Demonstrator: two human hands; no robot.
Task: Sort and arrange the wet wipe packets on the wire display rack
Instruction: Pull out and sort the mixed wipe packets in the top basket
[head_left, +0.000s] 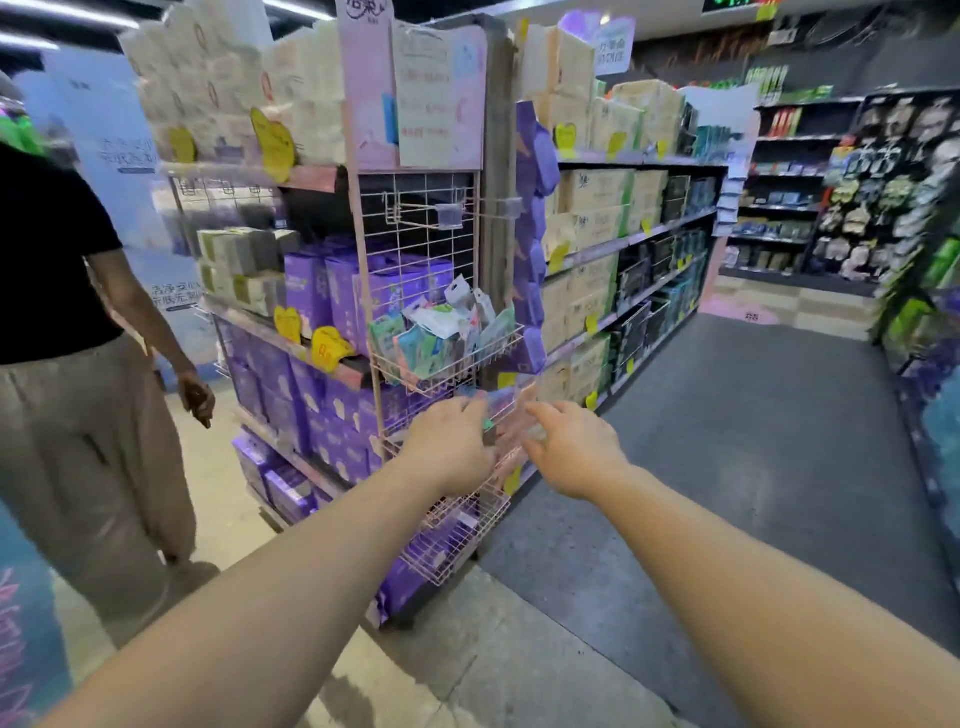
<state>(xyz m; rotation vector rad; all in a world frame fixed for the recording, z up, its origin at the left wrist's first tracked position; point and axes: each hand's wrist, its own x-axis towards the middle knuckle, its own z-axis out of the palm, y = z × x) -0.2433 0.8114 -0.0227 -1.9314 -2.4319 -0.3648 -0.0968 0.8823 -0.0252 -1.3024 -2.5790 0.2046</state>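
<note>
Wet wipe packets (441, 332), green, teal and white, are lying jumbled and tilted in the upper basket (498, 358) of a pink wire display rack (415, 228) standing at the end of a shelf aisle. More packets are sitting in the middle basket (506, 415) just below, though blur is making them hard to tell apart. The left hand (449, 447) is reaching into that middle basket from the near left, its fingers curling down among the packets; a bit of green is showing at its fingertips, but I cannot tell whether it is gripping anything. The right hand (571, 447) is hovering at the basket's right edge with fingers loosely extended and nothing visibly held. Both hands are sitting below the jumbled upper packets, apart from them. A lower basket (452, 545) is holding purple packs near the floor. To the far left, purple boxes (311, 296) are filling the shelves, and a person in a black shirt (47, 260) is standing at the left.
</note>
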